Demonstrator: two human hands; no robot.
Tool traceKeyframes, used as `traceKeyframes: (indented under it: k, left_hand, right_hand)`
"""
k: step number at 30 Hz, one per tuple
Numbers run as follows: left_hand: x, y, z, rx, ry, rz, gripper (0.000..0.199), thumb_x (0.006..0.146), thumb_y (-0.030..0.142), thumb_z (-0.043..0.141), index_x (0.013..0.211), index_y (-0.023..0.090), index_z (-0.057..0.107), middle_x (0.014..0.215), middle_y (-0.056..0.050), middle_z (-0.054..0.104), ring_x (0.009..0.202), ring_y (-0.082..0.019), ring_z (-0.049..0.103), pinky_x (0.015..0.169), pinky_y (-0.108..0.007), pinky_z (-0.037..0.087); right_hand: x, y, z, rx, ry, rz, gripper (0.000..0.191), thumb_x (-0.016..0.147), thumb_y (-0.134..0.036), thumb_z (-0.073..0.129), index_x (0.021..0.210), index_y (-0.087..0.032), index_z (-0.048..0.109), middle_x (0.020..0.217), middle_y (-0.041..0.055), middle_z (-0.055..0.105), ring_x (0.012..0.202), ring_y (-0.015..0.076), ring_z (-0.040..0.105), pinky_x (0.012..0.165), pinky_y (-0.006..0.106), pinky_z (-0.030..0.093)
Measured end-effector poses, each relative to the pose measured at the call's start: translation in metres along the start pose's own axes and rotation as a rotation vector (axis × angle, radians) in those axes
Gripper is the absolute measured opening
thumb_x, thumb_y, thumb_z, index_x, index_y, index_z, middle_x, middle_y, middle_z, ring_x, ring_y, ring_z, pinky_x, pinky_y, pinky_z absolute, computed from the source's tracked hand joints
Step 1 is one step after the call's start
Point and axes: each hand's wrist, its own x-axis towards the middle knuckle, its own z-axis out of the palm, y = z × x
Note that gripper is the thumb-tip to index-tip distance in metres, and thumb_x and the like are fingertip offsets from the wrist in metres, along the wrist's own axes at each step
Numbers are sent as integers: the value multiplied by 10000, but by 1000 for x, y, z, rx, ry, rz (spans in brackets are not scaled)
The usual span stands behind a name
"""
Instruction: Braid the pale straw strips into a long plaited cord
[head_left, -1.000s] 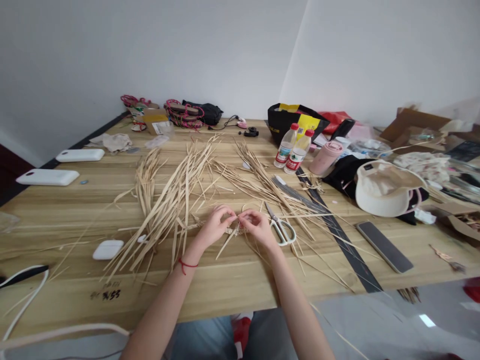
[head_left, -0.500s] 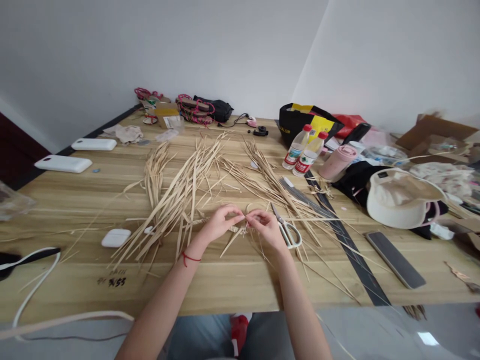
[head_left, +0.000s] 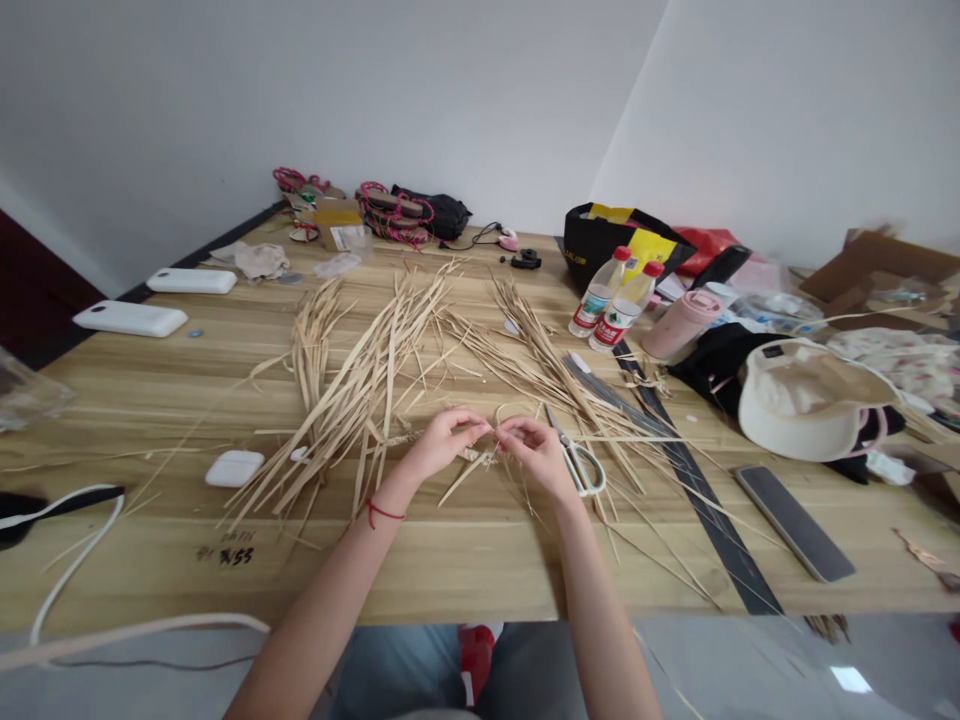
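My left hand (head_left: 444,442), with a red cord at its wrist, is closed in a pinch of thumb and forefinger over the near middle of the table. Its fingertips almost meet those of my right hand (head_left: 535,456), which pinches too. Thin straw strands run between and below the fingers; the exact point of hold is too small to make out. A narrow straw braid (head_left: 478,456) shows under the hands and continues behind the left one. Just right of my right hand lie scissors (head_left: 583,470) with pale handles.
Loose straw bundles (head_left: 375,370) spread left of the hands, and more straw strands (head_left: 540,350) lie to the right. Two water bottles (head_left: 616,310), a pink tumbler (head_left: 682,322), a cap (head_left: 810,395) and a phone (head_left: 793,522) stand or lie right. A white case (head_left: 234,468) is left.
Both hands stay close together in a pinch, with the right fingers shifted slightly. The whole view has moved a little; the things on the table keep their places.
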Motion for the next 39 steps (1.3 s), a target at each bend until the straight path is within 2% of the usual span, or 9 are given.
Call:
traceKeyframes:
  k: [11,18,22,31,39]
  left_hand:
    - [1,2,1,67,-14,15,154,815,297,608,858,164,673,939,-63,659,901,-185,606,823,-312,486]
    - [1,-1,1,125,36,177,100,792,261,637,807,165,661,897,-51,641,905,-175,594,872,-322,457]
    - [2,-2,1,145,36,224,90,795,253,635,800,165,651,881,-53,638,896,-178,589,875,-338,451]
    - [2,1,2,134,24,221,86,813,248,615,822,168,646,888,-50,629,904,-176,580,882,-342,443]
    - [0,4,4,133,39,204,92,825,246,600,808,166,641,896,-46,625,903,-169,579,879,-325,438]
  right_hand:
    - [1,12,-4,-19,5,30,237,740,-397,696,851,-193,652,697,19,642,638,155,592,612,279,487]
    - [2,10,-5,13,-34,53,229,735,-383,706,839,-187,651,680,13,640,624,144,588,609,269,477]
    - [2,9,-5,29,-33,68,242,727,-393,711,838,-186,651,663,10,634,606,140,583,603,270,480]
    - [2,6,-4,48,-19,85,297,682,-441,735,832,-198,655,668,9,637,602,147,597,595,281,507]
    - [2,4,-5,34,-13,48,232,702,-390,732,810,-195,668,684,12,656,616,149,616,625,288,506]
